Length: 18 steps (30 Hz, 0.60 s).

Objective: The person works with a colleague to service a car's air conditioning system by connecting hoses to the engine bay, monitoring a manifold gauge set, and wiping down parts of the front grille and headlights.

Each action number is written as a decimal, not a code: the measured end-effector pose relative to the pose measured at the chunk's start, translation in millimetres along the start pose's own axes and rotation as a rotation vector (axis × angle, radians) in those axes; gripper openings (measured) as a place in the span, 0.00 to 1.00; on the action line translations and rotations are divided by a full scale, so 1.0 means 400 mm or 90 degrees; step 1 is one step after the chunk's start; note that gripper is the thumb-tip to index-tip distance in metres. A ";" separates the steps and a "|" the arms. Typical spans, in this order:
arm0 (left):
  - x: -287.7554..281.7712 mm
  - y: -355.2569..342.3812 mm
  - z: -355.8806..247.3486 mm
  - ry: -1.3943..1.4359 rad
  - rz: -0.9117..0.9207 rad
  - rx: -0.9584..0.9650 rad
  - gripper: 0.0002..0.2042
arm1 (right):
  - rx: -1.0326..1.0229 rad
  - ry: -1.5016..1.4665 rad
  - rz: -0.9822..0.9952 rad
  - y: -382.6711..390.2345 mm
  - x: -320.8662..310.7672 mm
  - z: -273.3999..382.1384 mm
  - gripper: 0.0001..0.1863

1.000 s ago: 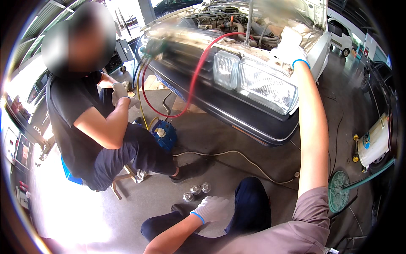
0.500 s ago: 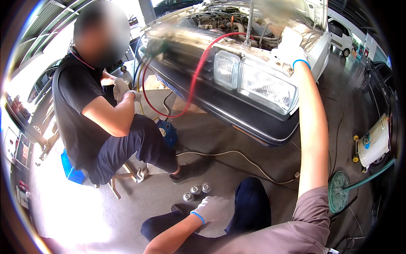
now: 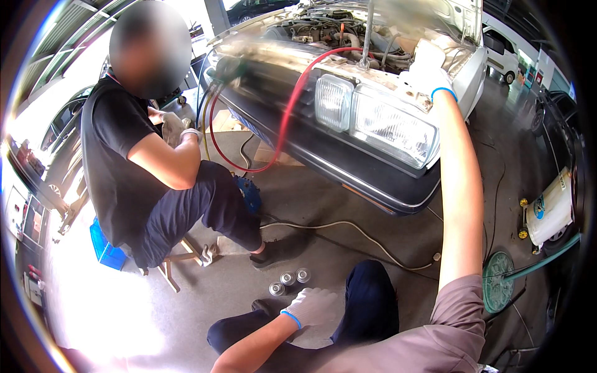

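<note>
My left hand (image 3: 311,306), in a white knit glove with a blue cuff, rests low between my knees. It looks loosely open and shows nothing in it. My right arm reaches forward to the car's front corner. There my right hand (image 3: 429,78), gloved the same way, lies on the body edge above the large headlight (image 3: 393,127). Glare washes out its fingers, so their pose is unclear. Three small metal cans (image 3: 287,278) stand on the floor just beyond my left hand. A red hose (image 3: 291,105) arches from the engine bay (image 3: 329,37) over the bumper (image 3: 323,161).
At left a co-worker (image 3: 134,143) sits on a low wooden stool (image 3: 177,258), gloved hands together. A blue device (image 3: 249,193) stands under the hoses. A pale cable (image 3: 348,227) crosses the floor. Right are a green round base (image 3: 499,281) and a white container (image 3: 550,208).
The co-worker has shifted slightly to the right, and their gloved hands have moved a little. My own two hands stay in place.
</note>
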<state>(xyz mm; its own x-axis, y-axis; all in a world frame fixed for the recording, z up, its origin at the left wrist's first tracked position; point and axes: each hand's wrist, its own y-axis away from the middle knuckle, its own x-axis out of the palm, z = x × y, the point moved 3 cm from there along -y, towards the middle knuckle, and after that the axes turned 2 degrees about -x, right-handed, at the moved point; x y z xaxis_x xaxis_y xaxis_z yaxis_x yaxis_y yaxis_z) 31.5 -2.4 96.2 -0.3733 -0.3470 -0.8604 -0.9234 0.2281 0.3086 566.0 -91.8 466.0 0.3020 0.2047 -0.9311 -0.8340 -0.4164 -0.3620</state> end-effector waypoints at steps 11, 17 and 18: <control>-0.012 0.000 -0.006 0.003 0.029 -0.009 0.30 | -0.038 0.030 -0.061 -0.026 0.027 -0.018 0.31; -0.012 0.000 -0.005 0.004 0.033 -0.009 0.30 | -0.037 0.012 -0.067 -0.023 0.026 -0.017 0.31; -0.013 0.000 -0.005 0.005 0.033 -0.009 0.30 | -0.029 0.010 -0.043 -0.023 0.024 -0.015 0.31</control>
<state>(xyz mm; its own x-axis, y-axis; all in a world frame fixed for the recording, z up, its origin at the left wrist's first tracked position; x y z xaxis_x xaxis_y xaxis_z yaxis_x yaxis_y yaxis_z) 33.2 -2.3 101.6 -0.4213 -0.3427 -0.8396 -0.9040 0.2332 0.3584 579.3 -91.4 460.2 0.3639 0.2200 -0.9051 -0.7900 -0.4418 -0.4250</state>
